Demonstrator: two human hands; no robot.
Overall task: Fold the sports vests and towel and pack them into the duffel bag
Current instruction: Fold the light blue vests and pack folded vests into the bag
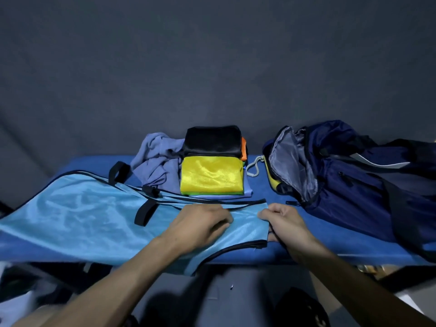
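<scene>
A light blue mesh vest (82,213) with black trim and black straps lies spread across the left and middle of the blue table (330,244). My left hand (200,225) lies on top of it near its right end, fingers curled over the fabric. My right hand (285,223) pinches the vest's right edge. Behind them sits a folded stack with a yellow vest (211,175) on top, and a folded black item (213,140) behind it with orange showing at its side. A crumpled grey-blue towel (155,159) lies left of the stack. The navy duffel bag (354,175) stands open at the right.
A grey cord loop (254,166) lies between the stack and the bag. The table's front edge runs just below my hands. Dark shapes sit on the floor beneath. A plain dark wall (212,67) backs the table.
</scene>
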